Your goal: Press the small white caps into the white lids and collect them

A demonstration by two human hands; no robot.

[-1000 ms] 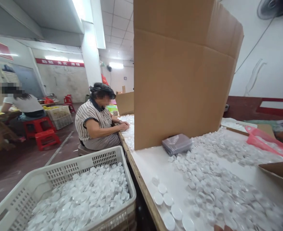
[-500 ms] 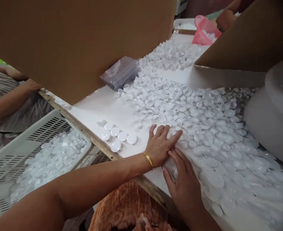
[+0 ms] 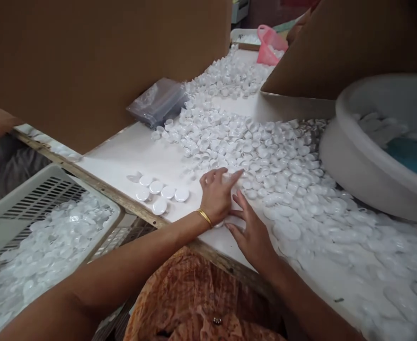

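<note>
On a white tabletop, we see our left hand, palm down at the near edge of a heap of white caps. Our right hand is just beside it, fingers parted. We cannot tell whether either grip has a cap. Left of both hands lie six separate caps; right of the heap stands a pale tub.
</note>
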